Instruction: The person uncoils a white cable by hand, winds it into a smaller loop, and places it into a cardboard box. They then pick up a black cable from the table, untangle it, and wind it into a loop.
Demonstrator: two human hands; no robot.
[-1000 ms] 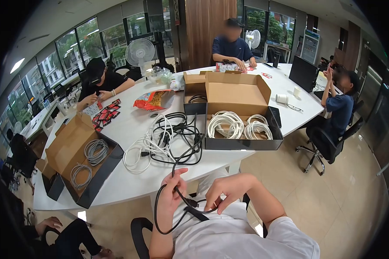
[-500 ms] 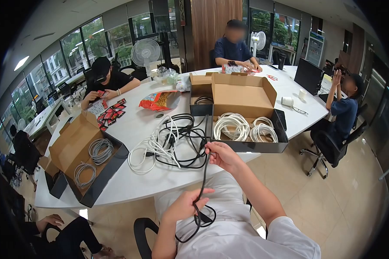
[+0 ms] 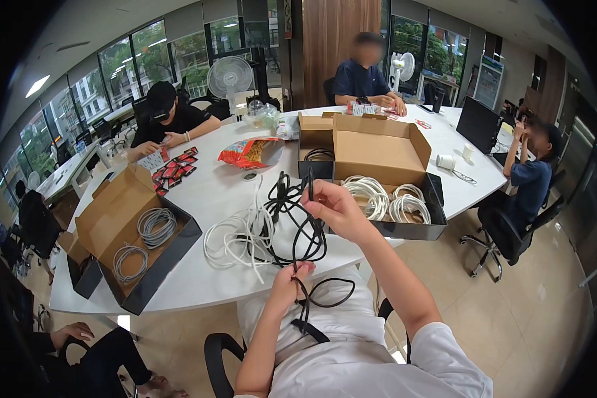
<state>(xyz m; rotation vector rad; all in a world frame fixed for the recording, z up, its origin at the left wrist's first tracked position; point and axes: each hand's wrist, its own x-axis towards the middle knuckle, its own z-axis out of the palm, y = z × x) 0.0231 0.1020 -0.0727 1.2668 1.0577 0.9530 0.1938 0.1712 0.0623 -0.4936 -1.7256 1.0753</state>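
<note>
My right hand (image 3: 333,207) pinches a black cable (image 3: 317,242) above the table, beside the larger cardboard box. Lower down, at the table's front edge, my left hand (image 3: 289,285) is closed around the same cable, and loops of it hang over my lap. A tangle of black cables (image 3: 282,199) rises in front of my right hand. Loose white cables (image 3: 235,239) lie left of that tangle, partly mixed with it. Coiled white cables (image 3: 368,197) rest in the open cardboard box (image 3: 378,144) just right of my right hand.
An open box (image 3: 116,209) with coiled grey cables (image 3: 156,227) stands at the left. Behind lie an orange snack bag (image 3: 242,154) and red packets (image 3: 176,171). A monitor (image 3: 477,132) and cups (image 3: 446,161) are at the right. Several people sit around the table (image 3: 205,162).
My right hand has lifted up and slightly away with the black cable, raising part of the tangle. My left hand has moved up toward the table edge and closed on the cable.
</note>
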